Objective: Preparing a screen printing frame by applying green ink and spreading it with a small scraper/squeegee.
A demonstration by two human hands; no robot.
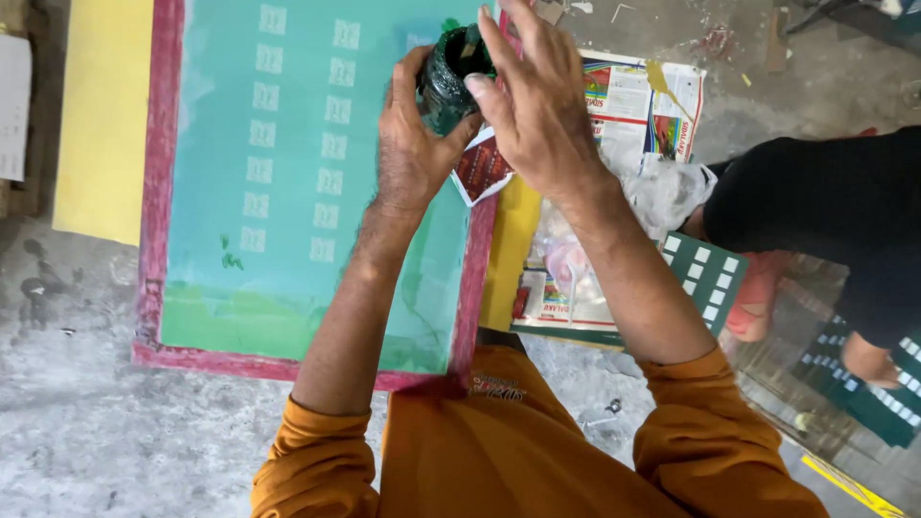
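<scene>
My left hand (414,149) grips a small round jar (449,84) smeared with dark green ink, held above the right side of a printing screen (288,192). The screen has a pink-red wooden frame (153,192) and a teal mesh with two columns of pale rectangular patterns. My right hand (532,101) hovers at the jar's mouth, its fingers over a thin stick standing in the jar. What those fingertips pinch is hidden. Both orange sleeves show at the bottom.
A yellow sheet (101,115) lies under the screen on the grey concrete floor (77,422). Newspapers (638,105) and clear plastic (667,197) lie to the right, with dark green printed sheets (705,278). Another person in black (825,206) crouches at the right.
</scene>
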